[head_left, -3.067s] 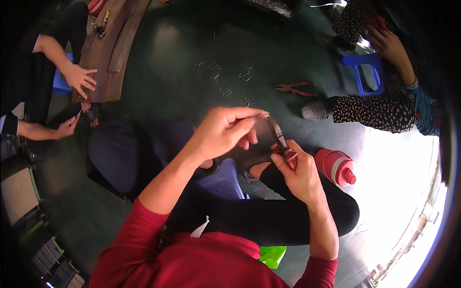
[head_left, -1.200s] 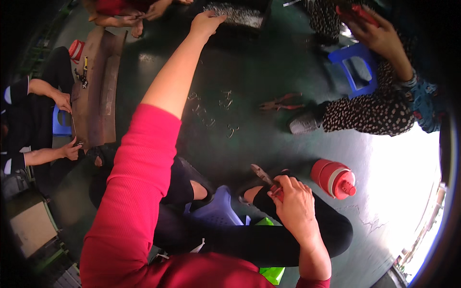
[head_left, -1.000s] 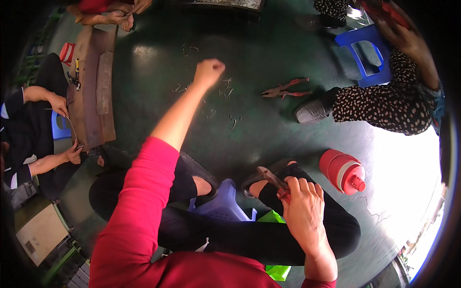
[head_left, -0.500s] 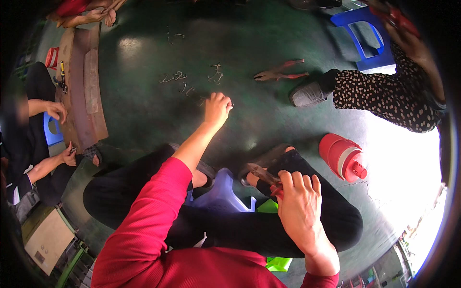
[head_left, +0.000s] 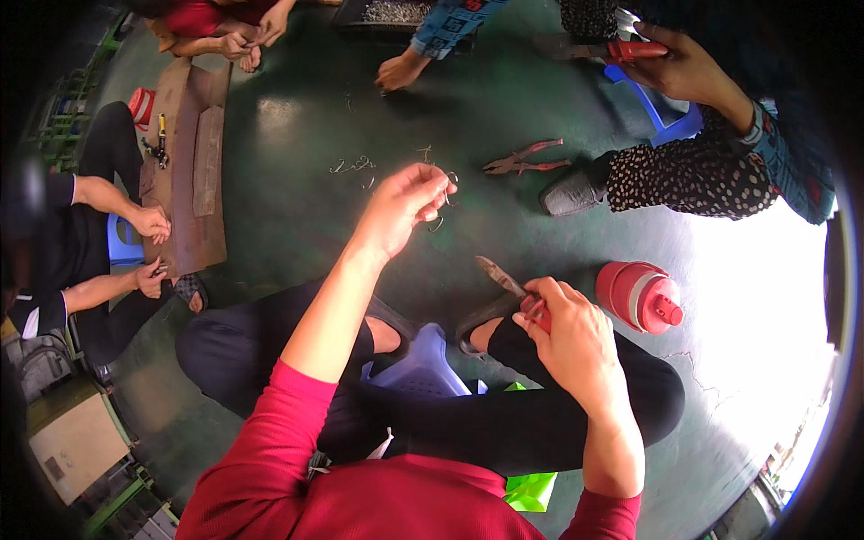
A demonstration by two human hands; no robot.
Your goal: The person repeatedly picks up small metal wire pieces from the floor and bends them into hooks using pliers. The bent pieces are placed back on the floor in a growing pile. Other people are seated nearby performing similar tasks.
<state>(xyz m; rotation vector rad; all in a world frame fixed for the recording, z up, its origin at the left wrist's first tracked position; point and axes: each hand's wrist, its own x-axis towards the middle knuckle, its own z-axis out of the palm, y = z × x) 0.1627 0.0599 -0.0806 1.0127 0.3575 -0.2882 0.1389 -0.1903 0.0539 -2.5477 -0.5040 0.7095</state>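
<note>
My left hand [head_left: 400, 209] is raised over the green floor, its fingertips pinched on several thin, curved metal wire pieces [head_left: 450, 191] that stick out past them. In my right hand [head_left: 576, 340], over my right knee, is a pair of pliers [head_left: 502, 275] with red handles; its jaws point up and to the left, away from my left hand. Beyond my left hand, more bent wire pieces [head_left: 353, 166] lie scattered on the floor. A second pair of red-handled pliers [head_left: 522, 160] rests on the floor further right, touched by nobody.
At upper right a co-worker's hand [head_left: 697, 72] holds red-handled pliers; their other hand [head_left: 400, 72] touches the floor near a dark tray [head_left: 346, 16]. A red jug [head_left: 637, 295] stands beside my right knee. Other people's hands [head_left: 148, 220] are at left by a long brown trough [head_left: 214, 99].
My left hand has lifted from the floor with the wire pieces in its fingers. My right hand has swung the pliers' jaws upward. A co-worker's hand has reached in at the top.
</note>
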